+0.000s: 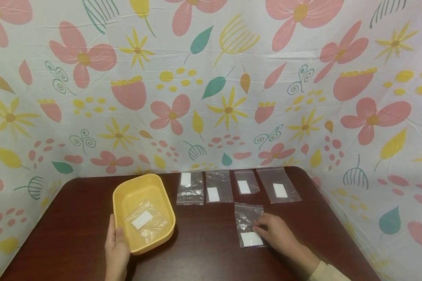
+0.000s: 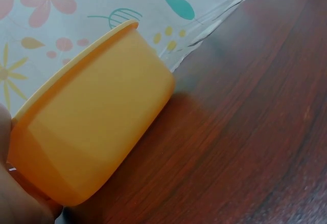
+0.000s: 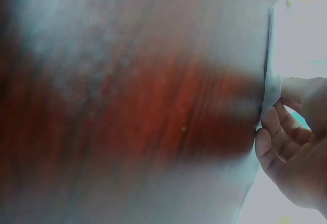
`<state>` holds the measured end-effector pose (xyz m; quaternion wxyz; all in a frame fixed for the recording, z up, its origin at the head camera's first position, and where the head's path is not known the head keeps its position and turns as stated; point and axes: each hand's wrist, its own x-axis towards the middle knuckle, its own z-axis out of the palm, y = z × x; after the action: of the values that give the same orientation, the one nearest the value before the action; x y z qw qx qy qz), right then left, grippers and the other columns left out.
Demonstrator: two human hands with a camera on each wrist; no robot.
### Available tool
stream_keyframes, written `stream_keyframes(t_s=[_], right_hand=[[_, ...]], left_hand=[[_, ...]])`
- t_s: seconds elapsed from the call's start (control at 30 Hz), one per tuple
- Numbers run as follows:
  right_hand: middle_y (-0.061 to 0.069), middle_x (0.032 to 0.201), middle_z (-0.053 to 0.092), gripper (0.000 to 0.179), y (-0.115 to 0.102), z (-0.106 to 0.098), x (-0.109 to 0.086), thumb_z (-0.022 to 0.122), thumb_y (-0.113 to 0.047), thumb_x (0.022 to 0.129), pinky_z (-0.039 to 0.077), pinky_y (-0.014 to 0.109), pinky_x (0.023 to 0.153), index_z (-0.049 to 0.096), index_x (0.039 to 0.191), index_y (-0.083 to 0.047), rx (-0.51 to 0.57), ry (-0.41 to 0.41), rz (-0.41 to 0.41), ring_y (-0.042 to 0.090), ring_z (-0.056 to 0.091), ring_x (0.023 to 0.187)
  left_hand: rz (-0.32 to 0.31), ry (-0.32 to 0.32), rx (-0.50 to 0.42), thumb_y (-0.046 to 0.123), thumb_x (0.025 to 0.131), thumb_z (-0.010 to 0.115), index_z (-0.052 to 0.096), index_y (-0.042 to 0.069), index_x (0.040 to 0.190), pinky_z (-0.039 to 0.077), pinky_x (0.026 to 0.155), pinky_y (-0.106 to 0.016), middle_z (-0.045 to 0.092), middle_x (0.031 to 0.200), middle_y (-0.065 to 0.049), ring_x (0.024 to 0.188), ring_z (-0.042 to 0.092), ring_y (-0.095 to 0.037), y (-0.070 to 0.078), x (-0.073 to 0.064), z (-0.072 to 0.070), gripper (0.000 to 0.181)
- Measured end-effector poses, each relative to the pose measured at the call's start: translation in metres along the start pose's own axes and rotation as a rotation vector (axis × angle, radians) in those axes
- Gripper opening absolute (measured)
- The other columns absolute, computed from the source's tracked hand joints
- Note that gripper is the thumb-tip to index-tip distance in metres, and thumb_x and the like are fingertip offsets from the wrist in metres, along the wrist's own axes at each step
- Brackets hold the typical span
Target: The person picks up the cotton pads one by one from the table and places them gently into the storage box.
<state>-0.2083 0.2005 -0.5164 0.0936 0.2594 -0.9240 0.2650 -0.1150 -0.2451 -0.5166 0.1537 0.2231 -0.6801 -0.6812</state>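
Note:
At the left of the head view stands a yellow plastic tub [image 1: 168, 203], tilted a little. My left hand [image 1: 117, 249] grips its near left edge; the left wrist view shows the tub's outer wall [image 2: 97, 111] beside that hand. Inside the tub lies a clear zip bag [image 1: 158, 224] with a white slip in it. To the right, my right hand [image 1: 279, 234] pinches the right edge of another clear zip bag [image 1: 246, 218], which has a white slip [image 1: 251, 239] at its near end. The right wrist view shows the curled fingers [image 3: 278, 157] at the bag's edge.
Along the back of the dark wooden table [image 1: 204, 234] lie several clear zip bags in a row, such as a bag [image 1: 193, 191] at the left and a bag [image 1: 292, 191] at the right, each with a white slip. A flowered cloth [image 1: 211, 86] hangs behind the table.

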Motion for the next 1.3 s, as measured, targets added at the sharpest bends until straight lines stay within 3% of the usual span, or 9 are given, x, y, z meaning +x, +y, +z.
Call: stream_keyframes(t_s=[0.23,0.5,0.87,1.07,1.3], right_hand=[[-0.018,0.081,0.061,0.013,0.001,0.000,0.000,0.082,-0.011,0.083,0.054,0.029,0.068,0.077,0.079,-0.022,0.002,-0.015,0.014,0.001,0.057,0.075],[-0.018,0.081,0.064,0.013,0.006,0.001,-0.003,0.083,-0.010,0.081,0.055,0.030,0.068,0.078,0.080,-0.022,0.016,0.044,-0.047,0.002,0.059,0.075],[-0.018,0.082,0.064,0.011,-0.001,-0.005,-0.003,0.084,-0.010,0.081,0.055,0.029,0.070,0.079,0.083,-0.020,0.042,0.071,-0.058,0.002,0.060,0.076],[-0.020,0.077,0.058,0.010,-0.006,-0.014,0.004,0.083,-0.011,0.082,0.050,0.023,0.061,0.080,0.085,-0.019,0.080,0.075,-0.080,-0.001,0.051,0.069],[-0.019,0.080,0.061,0.010,-0.015,-0.027,0.016,0.083,-0.010,0.082,0.053,0.023,0.064,0.080,0.087,-0.018,0.081,0.101,-0.126,-0.001,0.055,0.072]], left_hand=[[0.004,-0.008,0.001,0.029,0.111,0.025,0.003,0.033,0.162,0.034,0.111,-0.020,0.018,0.165,-0.003,0.145,0.028,-0.032,0.002,0.000,0.001,0.056],[0.002,0.002,0.014,0.029,0.111,0.025,0.004,0.034,0.162,0.035,0.106,-0.015,0.019,0.165,-0.004,0.144,0.029,-0.033,0.002,-0.001,0.000,0.056],[0.009,0.002,0.005,0.029,0.111,0.024,0.004,0.037,0.161,0.030,0.111,-0.018,0.015,0.166,-0.001,0.146,0.025,-0.032,0.001,-0.002,0.001,0.055],[0.004,0.006,0.006,0.030,0.111,0.024,0.004,0.036,0.162,0.033,0.109,-0.017,0.017,0.166,-0.003,0.144,0.027,-0.033,0.001,-0.002,0.001,0.055],[0.012,0.009,0.006,0.030,0.111,0.024,0.005,0.036,0.162,0.036,0.104,-0.013,0.017,0.166,-0.004,0.144,0.029,-0.034,0.002,-0.003,0.001,0.055]])
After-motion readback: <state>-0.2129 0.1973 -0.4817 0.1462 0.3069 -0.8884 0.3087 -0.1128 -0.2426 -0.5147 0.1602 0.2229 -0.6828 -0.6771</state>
